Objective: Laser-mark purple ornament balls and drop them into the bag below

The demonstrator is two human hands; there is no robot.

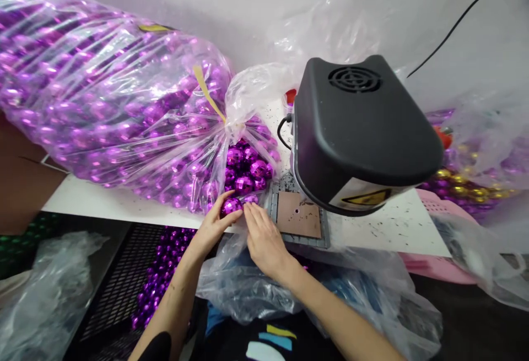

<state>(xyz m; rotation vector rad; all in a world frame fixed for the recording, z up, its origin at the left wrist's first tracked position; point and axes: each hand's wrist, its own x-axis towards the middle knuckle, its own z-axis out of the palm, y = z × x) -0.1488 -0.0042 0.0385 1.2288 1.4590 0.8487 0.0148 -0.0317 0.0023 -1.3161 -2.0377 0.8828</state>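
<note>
My left hand (215, 222) is closed around a shiny purple disco-ball bauble (231, 206) near the table's front edge. Beside it, my right hand (264, 234) has its fingers together, tips close to the same bauble; what lies under them, if anything, is hidden. Just beyond both hands, more purple baubles (244, 184) show through the opening of a large clear plastic bag (124, 102) full of them. To the right of my right hand is a brown square plate (298, 215) with a small hole, below a black machine head (363, 124).
A yellow strip (209, 93) lies on the bag's neck. Black crates (111, 278) with purple baubles stand below at left. Clear plastic (243, 278) covers my lap. Dark specks dot the white table (384, 229). A pink basket (438, 267) and bagged baubles are at right.
</note>
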